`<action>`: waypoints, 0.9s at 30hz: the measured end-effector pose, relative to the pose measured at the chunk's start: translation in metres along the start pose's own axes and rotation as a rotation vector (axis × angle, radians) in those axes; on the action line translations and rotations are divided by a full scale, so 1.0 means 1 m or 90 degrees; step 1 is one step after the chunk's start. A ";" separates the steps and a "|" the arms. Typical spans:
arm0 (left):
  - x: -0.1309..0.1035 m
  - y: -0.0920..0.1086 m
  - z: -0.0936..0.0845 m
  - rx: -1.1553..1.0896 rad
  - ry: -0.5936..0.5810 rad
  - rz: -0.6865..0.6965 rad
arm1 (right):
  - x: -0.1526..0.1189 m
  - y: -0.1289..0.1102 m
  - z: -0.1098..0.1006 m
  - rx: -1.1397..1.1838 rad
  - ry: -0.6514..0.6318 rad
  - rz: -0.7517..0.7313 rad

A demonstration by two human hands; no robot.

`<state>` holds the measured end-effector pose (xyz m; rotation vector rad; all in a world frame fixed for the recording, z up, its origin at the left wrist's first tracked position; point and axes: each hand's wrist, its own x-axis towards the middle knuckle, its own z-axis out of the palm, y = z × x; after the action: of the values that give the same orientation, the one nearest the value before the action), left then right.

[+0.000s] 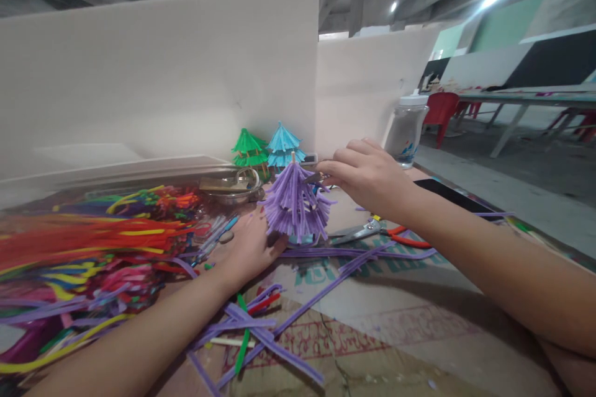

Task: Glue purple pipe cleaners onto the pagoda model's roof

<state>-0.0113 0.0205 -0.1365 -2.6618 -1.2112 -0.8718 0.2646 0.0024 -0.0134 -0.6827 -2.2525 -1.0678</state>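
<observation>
Fingers of the right hand (365, 170) are pinching a small dark tool (313, 178), hard to make out, at the purple tree (298, 203), which is standing between both hands. Left hand (249, 245) is resting at the tree's lower left, fingertips hiding; I cannot tell its grip. Right of the tree, scissors (365, 231) are lying; below, green printing (321, 276) is showing, unreadable.

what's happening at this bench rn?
A person is working on a purple, tiered pipe-cleaner model. The left hand is at its base; the right hand pinches a small dark item, too unclear to name, by its upper tier. Similar green and light-blue models stand behind; orange-handled metal scissors lie alongside.
</observation>
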 end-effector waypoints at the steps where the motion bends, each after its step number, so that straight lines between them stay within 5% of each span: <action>1: 0.000 0.000 0.000 0.002 -0.001 -0.002 | 0.000 0.000 0.000 0.003 0.003 0.000; 27: 0.000 0.000 -0.001 0.000 -0.004 -0.016 | 0.000 0.004 0.001 0.075 -0.007 0.057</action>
<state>-0.0119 0.0203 -0.1358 -2.6577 -1.2491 -0.8675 0.2666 0.0055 -0.0118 -0.7329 -2.2517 -0.8837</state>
